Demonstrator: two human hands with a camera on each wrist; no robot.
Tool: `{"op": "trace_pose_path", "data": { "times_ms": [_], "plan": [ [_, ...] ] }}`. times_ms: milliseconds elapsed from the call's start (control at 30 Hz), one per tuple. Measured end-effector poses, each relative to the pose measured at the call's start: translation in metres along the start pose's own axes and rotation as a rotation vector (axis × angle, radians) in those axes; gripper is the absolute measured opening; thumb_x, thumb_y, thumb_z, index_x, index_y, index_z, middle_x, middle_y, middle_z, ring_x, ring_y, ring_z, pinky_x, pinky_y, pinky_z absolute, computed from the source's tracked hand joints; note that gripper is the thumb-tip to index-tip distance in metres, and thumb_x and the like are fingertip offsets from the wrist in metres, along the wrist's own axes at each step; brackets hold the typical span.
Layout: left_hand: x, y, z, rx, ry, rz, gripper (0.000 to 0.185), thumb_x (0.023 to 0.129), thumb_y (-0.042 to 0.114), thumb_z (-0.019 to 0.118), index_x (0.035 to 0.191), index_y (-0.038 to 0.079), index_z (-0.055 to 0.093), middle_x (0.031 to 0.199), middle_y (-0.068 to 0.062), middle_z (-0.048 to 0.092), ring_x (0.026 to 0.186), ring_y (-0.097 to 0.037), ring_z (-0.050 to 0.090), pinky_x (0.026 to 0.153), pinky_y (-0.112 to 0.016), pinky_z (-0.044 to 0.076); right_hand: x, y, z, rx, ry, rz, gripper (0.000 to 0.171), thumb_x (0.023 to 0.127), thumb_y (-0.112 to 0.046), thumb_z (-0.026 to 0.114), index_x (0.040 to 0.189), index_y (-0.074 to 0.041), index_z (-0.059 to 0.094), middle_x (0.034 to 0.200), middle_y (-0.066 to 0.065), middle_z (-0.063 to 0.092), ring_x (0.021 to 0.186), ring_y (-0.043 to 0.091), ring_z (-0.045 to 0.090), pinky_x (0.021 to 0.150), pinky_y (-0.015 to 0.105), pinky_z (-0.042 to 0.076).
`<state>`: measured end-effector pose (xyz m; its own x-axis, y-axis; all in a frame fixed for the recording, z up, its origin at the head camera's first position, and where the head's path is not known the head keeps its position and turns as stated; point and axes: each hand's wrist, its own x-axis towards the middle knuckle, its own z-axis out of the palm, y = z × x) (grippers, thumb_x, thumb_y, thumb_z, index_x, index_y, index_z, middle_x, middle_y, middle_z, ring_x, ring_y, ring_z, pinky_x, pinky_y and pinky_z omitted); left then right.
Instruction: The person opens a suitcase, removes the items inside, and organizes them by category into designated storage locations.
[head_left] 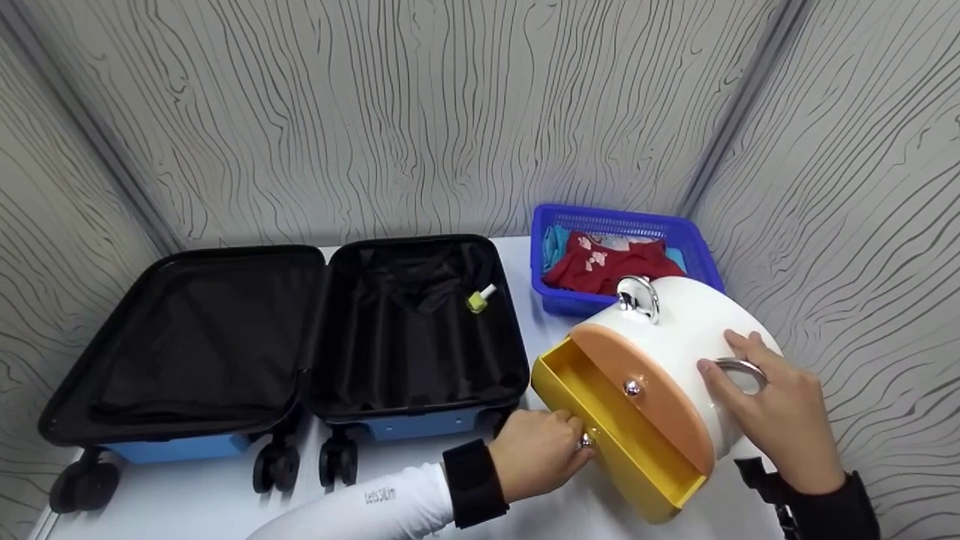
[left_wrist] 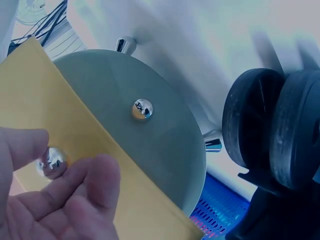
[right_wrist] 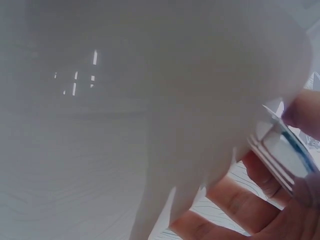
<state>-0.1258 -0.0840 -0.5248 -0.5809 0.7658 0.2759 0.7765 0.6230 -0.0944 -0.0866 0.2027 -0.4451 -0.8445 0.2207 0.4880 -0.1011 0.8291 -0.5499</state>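
The fingers (left_wrist: 95, 185) of the left hand (head_left: 540, 454) pinch the small silver knob (left_wrist: 51, 162) on the yellow drawer (head_left: 615, 435), which stands pulled out from the round white organizer (head_left: 690, 345) and looks bare inside as far as the head view shows. The right hand (head_left: 780, 409) steadies the white shell, its fingers curled about the chrome ring (head_left: 742, 371) on the side. The orange drawer (head_left: 645, 382) above, with its own knob, sits closed.

Judging by this, opening the lower drawer is done or nearly so; nothing has gone into it or come out that I can see. The organizer rests tilted on the white surface (head_left: 187, 502), just in front of the blue basket (head_left: 697, 247) of clothes, beside the open suitcase (head_left: 300, 337), where a small yellow-green bottle (head_left: 480, 298) lies.
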Motion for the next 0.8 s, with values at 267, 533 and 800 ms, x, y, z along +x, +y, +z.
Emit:
{"op": "trace_pose_path", "data": {
  "times_ms": [267,533,800],
  "plan": [
    [0.011,0.002,0.002,-0.015,-0.026,-0.009,0.034,0.11,0.049,0.06,0.094,0.02,0.07,0.085,0.007,0.071,0.066,-0.011,0.068,0.049,-0.029,0.044,0.0,0.001,0.001,0.0,-0.002,-0.011,0.054,0.088,-0.023,0.09,0.13,0.006,0.074,0.13,0.028,0.073,0.131,0.058,0.062,0.103,0.074,0.047],
    [0.031,0.005,0.008,-0.018,-0.03,-0.024,0.03,0.109,0.045,0.061,0.095,0.02,0.071,0.088,0.007,0.072,0.071,-0.011,0.069,0.051,-0.029,0.049,-0.002,0.001,0.002,-0.005,0.011,0.003,0.054,0.088,-0.024,0.091,0.131,0.003,0.075,0.13,0.025,0.074,0.131,0.055,0.064,0.116,0.048,0.048],
    [0.049,0.011,0.011,-0.048,-0.061,-0.063,0.031,0.11,0.046,0.06,0.096,0.02,0.071,0.088,0.008,0.072,0.072,-0.01,0.069,0.052,-0.028,0.049,0.0,0.003,0.003,0.03,0.042,-0.037,0.052,0.084,-0.018,0.091,0.128,0.005,0.076,0.127,0.028,0.075,0.128,0.058,0.064,0.1,-0.006,0.023]
  ]
}}
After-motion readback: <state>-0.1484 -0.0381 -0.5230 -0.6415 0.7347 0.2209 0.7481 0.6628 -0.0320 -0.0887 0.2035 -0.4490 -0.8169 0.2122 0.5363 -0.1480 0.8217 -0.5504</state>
